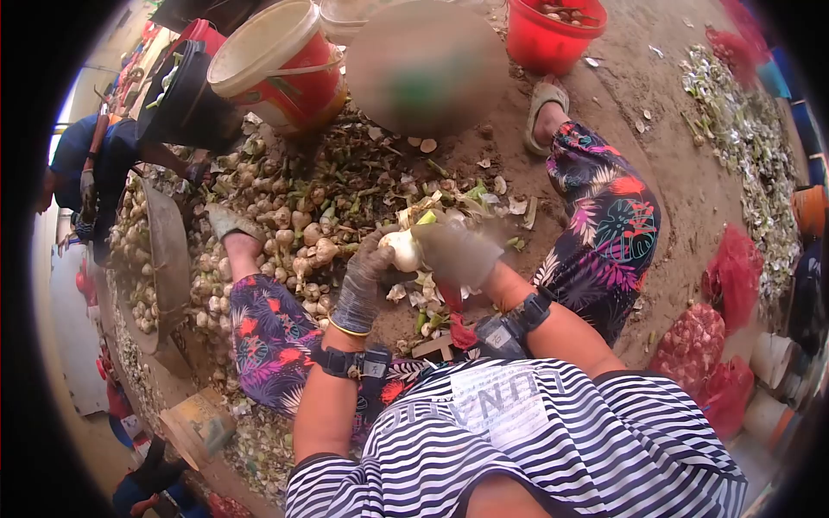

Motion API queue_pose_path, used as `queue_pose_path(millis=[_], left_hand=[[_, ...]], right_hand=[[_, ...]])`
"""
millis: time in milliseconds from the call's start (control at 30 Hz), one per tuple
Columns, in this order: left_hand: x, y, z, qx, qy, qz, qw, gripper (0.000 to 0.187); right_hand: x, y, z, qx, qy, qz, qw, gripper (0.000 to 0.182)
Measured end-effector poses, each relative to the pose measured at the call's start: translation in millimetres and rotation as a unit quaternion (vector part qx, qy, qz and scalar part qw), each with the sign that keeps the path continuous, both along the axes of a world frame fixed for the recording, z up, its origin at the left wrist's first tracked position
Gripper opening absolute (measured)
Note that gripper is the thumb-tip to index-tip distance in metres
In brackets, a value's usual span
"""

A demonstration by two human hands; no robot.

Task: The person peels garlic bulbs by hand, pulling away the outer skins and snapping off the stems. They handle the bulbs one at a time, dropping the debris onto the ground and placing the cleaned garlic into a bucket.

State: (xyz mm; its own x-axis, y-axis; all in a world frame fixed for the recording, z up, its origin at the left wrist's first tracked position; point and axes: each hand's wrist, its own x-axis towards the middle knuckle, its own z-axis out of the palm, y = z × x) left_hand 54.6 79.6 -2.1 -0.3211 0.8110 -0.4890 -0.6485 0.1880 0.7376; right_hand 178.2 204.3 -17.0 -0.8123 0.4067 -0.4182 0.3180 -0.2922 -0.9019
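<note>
In the middle of the head view, my left hand (363,281), in a grey glove, is closed around a white garlic bulb (402,250). My right hand (458,252), also gloved, is beside the bulb on its right and smeared by motion; its fingers and anything in them cannot be made out. Green and pale leafy scraps (423,207) show just above the bulb. Beyond and to the left of my hands lies a heap of garlic bulbs (281,233) on the ground, with cut stalks among it.
Buckets stand ahead, one white and red (268,56), one red (553,39). A metal basin (168,259) with garlic is at the left, near another person (82,164). Red net bags (691,345) lie at the right, peelings (743,138) beyond.
</note>
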Motion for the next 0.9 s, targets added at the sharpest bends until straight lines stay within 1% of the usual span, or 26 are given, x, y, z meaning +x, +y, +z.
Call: queue_pose_path(millis=[33, 67, 100, 133, 167, 200, 233, 267, 300, 367, 433, 467, 500, 533, 567, 600, 633, 667, 700, 733, 767, 833, 867, 900], left_hand=[[2, -3, -2, 0.000, 0.001, 0.002, 1.000, 0.052], [6, -6, -4, 0.007, 0.181, -0.008, 0.983, 0.051], [10, -9, -8, 0.013, 0.356, -0.017, 0.934, 0.051], [14, -10, -12, 0.030, 0.402, 0.007, 0.915, 0.049], [14, -10, -15, 0.030, 0.402, 0.008, 0.915, 0.049], [12, -11, -17, 0.035, 0.490, 0.025, 0.871, 0.048], [11, -9, -15, 0.038, 0.573, 0.043, 0.818, 0.048], [10, -10, -9, 0.016, 0.602, 0.041, 0.798, 0.045], [8, -9, -7, 0.015, 0.602, 0.043, 0.797, 0.045], [6, -7, -6, 0.026, 0.690, -0.018, 0.723, 0.044], [9, -6, -1, 0.018, 0.680, -0.020, 0.732, 0.043], [9, -5, 2, 0.010, 0.671, -0.020, 0.741, 0.043], [10, -5, 5, 0.010, 0.672, -0.020, 0.741, 0.043], [10, -4, 8, 0.007, 0.690, -0.022, 0.724, 0.042], [11, -5, 9, 0.004, 0.707, -0.023, 0.707, 0.041], [10, -8, 4, 0.004, 0.708, -0.024, 0.706, 0.041], [8, -12, -2, -0.007, 0.635, -0.017, 0.773, 0.041], [4, -15, -7, -0.017, 0.556, -0.010, 0.831, 0.040], [-1, -19, -10, -0.017, 0.557, -0.010, 0.831, 0.040], [-5, -18, -7, -0.030, 0.407, 0.047, 0.912, 0.040], [-7, -17, -3, -0.043, 0.243, 0.102, 0.964, 0.041], [-4, -14, 3, -0.032, 0.244, 0.087, 0.965, 0.038], [4, -10, 4, -0.001, 0.422, 0.054, 0.905, 0.038], [11, -7, 4, 0.029, 0.585, 0.017, 0.811, 0.039]], right_hand=[[-4, -1, -11, 0.000, 0.001, 0.002, 1.000, 0.029], [-7, -3, -26, -0.046, 0.042, -0.014, 0.998, 0.031], [-9, -6, -42, -0.093, 0.083, -0.030, 0.992, 0.034], [-9, -9, -44, 0.099, 0.179, -0.012, 0.979, 0.031], [-4, -11, -45, 0.099, 0.178, -0.011, 0.979, 0.031], [2, -12, -45, 0.229, 0.165, -0.020, 0.959, 0.030], [3, -11, -39, 0.355, 0.151, -0.029, 0.922, 0.029], [-3, -9, -39, 0.296, 0.028, -0.011, 0.955, 0.029], [-4, -9, -38, 0.297, 0.029, -0.009, 0.954, 0.029], [-4, -8, -26, 0.377, 0.091, 0.047, 0.921, 0.025], [0, -6, -14, 0.372, 0.078, 0.054, 0.923, 0.022], [0, -6, -11, 0.391, 0.068, 0.072, 0.915, 0.022], [-1, -6, -8, 0.410, 0.059, 0.090, 0.906, 0.021], [-1, -5, -1, 0.410, 0.059, 0.090, 0.906, 0.021], [-1, -4, 7, 0.310, 0.033, 0.102, 0.945, 0.020], [-1, -4, 10, 0.206, 0.007, 0.112, 0.972, 0.020], [2, -1, 8, 0.206, 0.008, 0.112, 0.972, 0.020], [8, 4, 4, 0.325, 0.037, 0.188, 0.926, 0.020], [10, 6, -1, 0.435, 0.065, 0.260, 0.860, 0.022], [10, 4, -5, 0.373, -0.055, 0.311, 0.872, 0.024], [11, 3, -11, 0.372, -0.057, 0.309, 0.874, 0.024], [14, 1, -21, 0.292, -0.089, 0.206, 0.930, 0.036], [14, 0, -25, 0.173, -0.028, 0.164, 0.971, 0.040], [14, -1, -28, 0.050, 0.034, 0.118, 0.991, 0.044]])
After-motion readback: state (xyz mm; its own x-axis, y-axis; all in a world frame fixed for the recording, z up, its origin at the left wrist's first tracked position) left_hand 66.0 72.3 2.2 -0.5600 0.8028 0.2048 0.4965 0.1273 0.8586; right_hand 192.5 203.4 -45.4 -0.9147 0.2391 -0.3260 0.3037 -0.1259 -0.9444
